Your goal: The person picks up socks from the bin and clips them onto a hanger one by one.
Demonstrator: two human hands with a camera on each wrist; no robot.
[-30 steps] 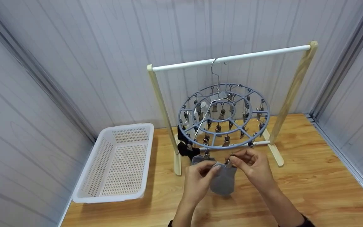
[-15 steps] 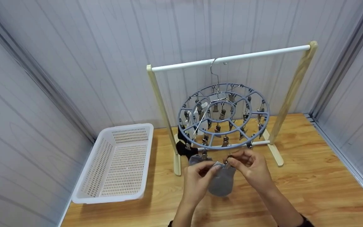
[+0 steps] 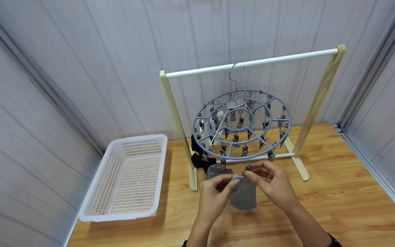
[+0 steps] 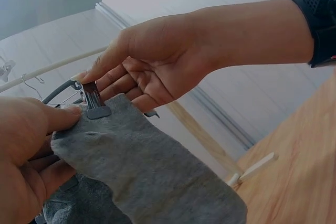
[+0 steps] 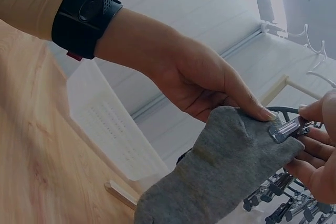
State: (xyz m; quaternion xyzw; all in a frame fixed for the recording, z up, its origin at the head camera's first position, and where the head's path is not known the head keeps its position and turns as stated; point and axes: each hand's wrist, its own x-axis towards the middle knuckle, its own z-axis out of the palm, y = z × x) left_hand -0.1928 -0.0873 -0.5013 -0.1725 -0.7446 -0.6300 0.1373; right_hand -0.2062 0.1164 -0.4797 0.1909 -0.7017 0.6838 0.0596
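Observation:
A grey sock hangs between my hands below the front of a round clip hanger. My left hand pinches the sock's top edge between thumb and fingers. Just to its right, my right hand pinches a metal clip by its upper end. In the left wrist view the clip's jaws lie over the sock's edge; the right wrist view shows the clip flat against the fabric. A second grey sock hangs behind my left hand, partly hidden.
The hanger hooks over the white bar of a wooden stand. Black socks and a white item hang at its left. Several other clips dangle. A white plastic basket stands at left on the wooden table.
My right hand has shifted slightly left with the clip, nearer my left fingers. The sock has swung a little, and the hanger has moved slightly. The left hand stays nearly still.

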